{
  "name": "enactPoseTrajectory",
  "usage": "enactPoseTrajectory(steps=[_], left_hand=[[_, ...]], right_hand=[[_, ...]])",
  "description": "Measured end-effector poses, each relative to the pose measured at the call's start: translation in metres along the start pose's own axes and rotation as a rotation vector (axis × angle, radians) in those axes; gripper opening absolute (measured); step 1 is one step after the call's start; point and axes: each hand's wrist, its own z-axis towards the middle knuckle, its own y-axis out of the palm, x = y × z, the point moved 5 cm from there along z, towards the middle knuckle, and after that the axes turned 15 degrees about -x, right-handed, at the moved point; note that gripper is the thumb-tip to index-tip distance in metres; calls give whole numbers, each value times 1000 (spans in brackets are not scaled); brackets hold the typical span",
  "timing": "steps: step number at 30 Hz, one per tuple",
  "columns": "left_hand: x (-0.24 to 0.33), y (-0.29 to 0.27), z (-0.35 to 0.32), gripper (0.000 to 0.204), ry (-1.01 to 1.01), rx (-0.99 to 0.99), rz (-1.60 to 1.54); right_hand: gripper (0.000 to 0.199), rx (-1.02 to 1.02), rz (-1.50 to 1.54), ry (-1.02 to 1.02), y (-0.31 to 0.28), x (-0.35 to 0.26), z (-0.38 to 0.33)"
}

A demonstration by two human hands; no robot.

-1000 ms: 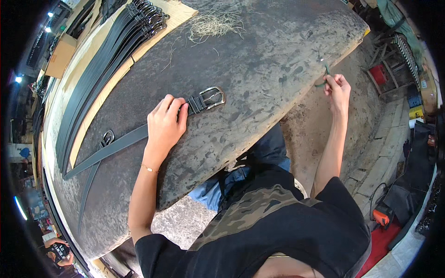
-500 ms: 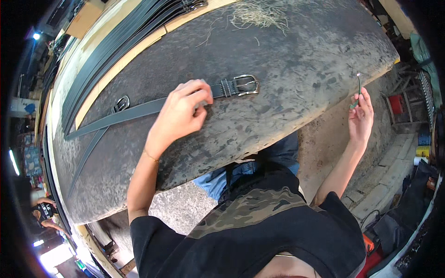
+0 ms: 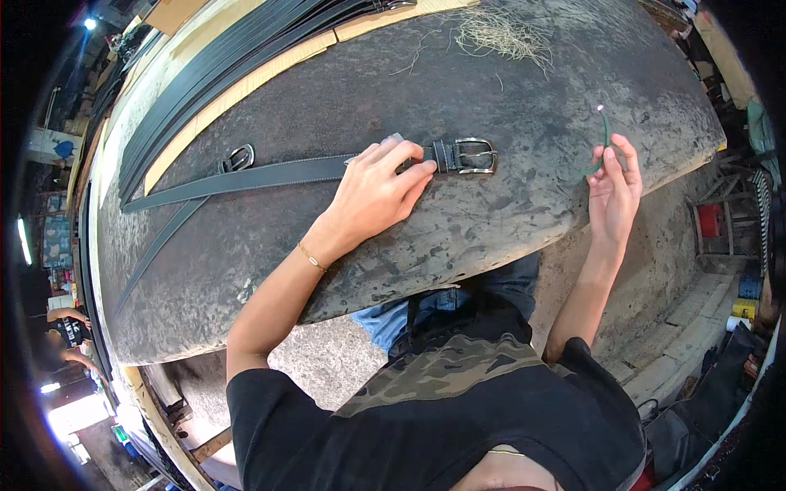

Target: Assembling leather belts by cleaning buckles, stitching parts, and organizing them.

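Note:
A dark leather belt (image 3: 278, 173) with pale edge stitching lies across the dark worktop. Its silver-coloured buckle (image 3: 476, 155) is at the right end, next to the keeper loop. My left hand (image 3: 381, 182) is closed over the belt just left of the loop, thumb and forefinger at the strap. A small greyish piece (image 3: 395, 138) shows beyond its fingers; I cannot make out what it is. Raised over the worktop's right side, my right hand (image 3: 616, 184) pinches a thin curved green stick (image 3: 607, 131) with a bright tip, like a piece of mosquito coil.
Behind the first belt lies a second buckle (image 3: 237, 158), its narrow strap running under it. Several black straps (image 3: 221, 82) lie along cardboard at the far left. Loose pale threads (image 3: 503, 37) sit at the back of the worktop (image 3: 458, 229). Another person (image 3: 72, 331) is at far left.
My left hand has moved right along the belt, closer to the buckle, and now rests on the strap. My right hand has come left and slightly up with the green stick. The view has shifted.

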Motion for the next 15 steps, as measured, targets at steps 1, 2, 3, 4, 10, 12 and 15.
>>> enactPoseTrajectory(steps=[1, 2, 3, 4, 10, 12, 15], left_hand=[[-1, -1, 0, 29, -9, 21, -35], [-1, -2, 1, 33, -19, 42, -70], [1, -3, 3, 33, -16, 44, -70], [2, -3, 6, 38, -49, 14, -99], [9, -24, 9, 46, 29, 268, -391], [13, -17, 16, 41, 100, 242, -478], [25, 3, 23, 33, -6, -110, -41]], right_hand=[[24, 1, -2, -2, -1, 0, 0], [24, -17, 4, -8, -1, 2, 0], [24, -35, 10, -13, -1, 3, 0], [24, -35, 10, -15, -1, 4, 0], [24, -13, -10, -19, 0, 3, 0], [25, -11, -11, -20, 1, 4, 0], [24, -1, 14, -18, -6, 3, -3]])
